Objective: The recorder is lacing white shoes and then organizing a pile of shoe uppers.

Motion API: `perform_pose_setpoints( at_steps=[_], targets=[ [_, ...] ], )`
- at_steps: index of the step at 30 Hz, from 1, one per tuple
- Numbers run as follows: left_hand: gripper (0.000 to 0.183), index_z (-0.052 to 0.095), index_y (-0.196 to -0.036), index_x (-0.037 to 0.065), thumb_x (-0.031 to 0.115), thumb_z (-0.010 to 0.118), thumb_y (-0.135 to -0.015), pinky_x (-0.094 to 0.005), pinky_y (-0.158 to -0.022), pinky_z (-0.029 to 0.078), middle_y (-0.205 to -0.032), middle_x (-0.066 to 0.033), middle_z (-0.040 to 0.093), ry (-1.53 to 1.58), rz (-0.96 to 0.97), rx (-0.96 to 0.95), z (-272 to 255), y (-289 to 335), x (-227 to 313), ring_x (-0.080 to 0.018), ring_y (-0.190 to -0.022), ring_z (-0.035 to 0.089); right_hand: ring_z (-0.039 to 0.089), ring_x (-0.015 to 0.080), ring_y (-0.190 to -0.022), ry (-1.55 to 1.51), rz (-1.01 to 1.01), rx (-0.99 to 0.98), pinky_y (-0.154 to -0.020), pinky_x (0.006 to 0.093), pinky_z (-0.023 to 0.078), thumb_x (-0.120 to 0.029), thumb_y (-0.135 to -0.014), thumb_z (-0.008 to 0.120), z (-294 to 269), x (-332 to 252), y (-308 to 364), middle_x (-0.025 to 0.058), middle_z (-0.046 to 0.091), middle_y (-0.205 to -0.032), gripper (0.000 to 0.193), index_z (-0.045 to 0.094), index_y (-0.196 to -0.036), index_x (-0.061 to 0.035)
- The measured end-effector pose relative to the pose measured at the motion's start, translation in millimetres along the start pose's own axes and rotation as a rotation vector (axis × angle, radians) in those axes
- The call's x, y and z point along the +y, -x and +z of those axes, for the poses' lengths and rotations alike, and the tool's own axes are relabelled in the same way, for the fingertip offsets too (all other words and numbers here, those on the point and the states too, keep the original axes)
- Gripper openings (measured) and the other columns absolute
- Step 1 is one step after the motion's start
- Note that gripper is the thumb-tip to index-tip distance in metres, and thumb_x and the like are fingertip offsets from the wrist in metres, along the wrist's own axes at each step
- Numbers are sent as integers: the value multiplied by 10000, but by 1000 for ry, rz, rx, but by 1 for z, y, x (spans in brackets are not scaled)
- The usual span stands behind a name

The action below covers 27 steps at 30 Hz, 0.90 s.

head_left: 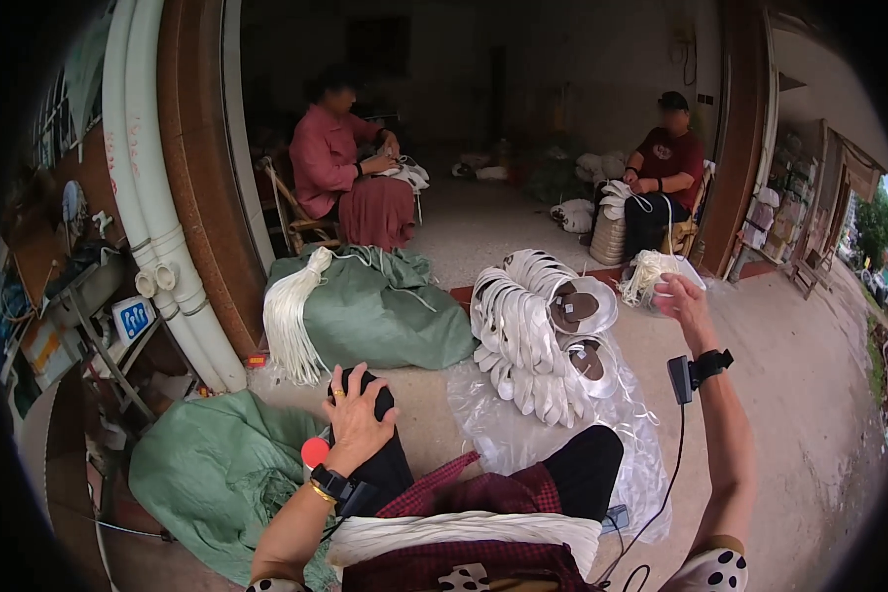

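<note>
My left hand (360, 422) lies spread over my black-trousered knee, holding nothing. My right hand (689, 308) is raised at the right, fingers bent and apart; nothing shows in it. Beyond its fingertips is a bundle of thin white cords (649, 273) in clear plastic. Across my lap lies a thick hank of white cords (464, 536), over a red-and-black checked cloth (493, 490). In front of me, stacked white shoe uppers (523, 340), some with brown insoles (574, 308), sit on a clear plastic sheet (479, 405).
A green sack (395, 316) bears another white cord hank (296, 321); a second green sack (217, 474) is beside my left leg. Two people (331, 163) (669, 163) sit handling white pieces. White pipes (158, 227) and a cluttered shelf (99, 316) stand left. A black cable (673, 474) hangs from my right wrist.
</note>
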<state>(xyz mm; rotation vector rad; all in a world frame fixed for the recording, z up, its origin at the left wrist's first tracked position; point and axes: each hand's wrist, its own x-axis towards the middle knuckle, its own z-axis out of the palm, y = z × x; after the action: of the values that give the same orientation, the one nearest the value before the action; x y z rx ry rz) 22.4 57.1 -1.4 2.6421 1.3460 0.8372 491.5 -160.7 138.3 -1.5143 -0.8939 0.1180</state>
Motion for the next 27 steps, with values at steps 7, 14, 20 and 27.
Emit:
perform_pose_setpoints(
  at_steps=[7, 14, 20, 27],
  targets=[
    [447, 689, -1139, 203, 233, 797, -707, -609, -1027, 306, -1483, -81, 400, 44, 9, 25, 4, 2, -3, -436, -1442, 216, 665, 139, -942, 244, 197, -710, -802, 280, 519, -373, -982, 629, -7, 2, 13, 36, 710, -1047, 387, 624, -1256, -101],
    [375, 706, -1063, 177, 212, 802, -703, -634, -1029, 280, -1486, -86, 399, 99, 18, 47, 2, 2, -3, -432, -1459, 181, 665, 338, -925, 607, -69, -574, -881, 420, 518, -325, -909, 679, 32, 83, 83, 136, 735, -928, 273, 752, -985, -73],
    [374, 708, -1059, 163, 207, 800, -699, -611, -1042, 279, -1482, -93, 406, 110, 23, 64, 5, 3, -3, -428, -1461, 183, 597, 380, -1074, 804, -87, -357, -886, 566, 468, -434, -866, 659, 57, 205, 183, 92, 683, -1116, 317, 738, -1037, -180],
    [309, 742, -1004, 112, 276, 770, -743, -618, -1052, 271, -1416, -116, 480, -74, 187, -47, -2, 13, 5, -420, -1455, 208, 592, 346, -1078, 1043, -114, -575, -816, 611, 485, -410, -930, 573, 61, 171, 175, 41, 647, -1177, 276, 734, -1059, -227]
  ],
)
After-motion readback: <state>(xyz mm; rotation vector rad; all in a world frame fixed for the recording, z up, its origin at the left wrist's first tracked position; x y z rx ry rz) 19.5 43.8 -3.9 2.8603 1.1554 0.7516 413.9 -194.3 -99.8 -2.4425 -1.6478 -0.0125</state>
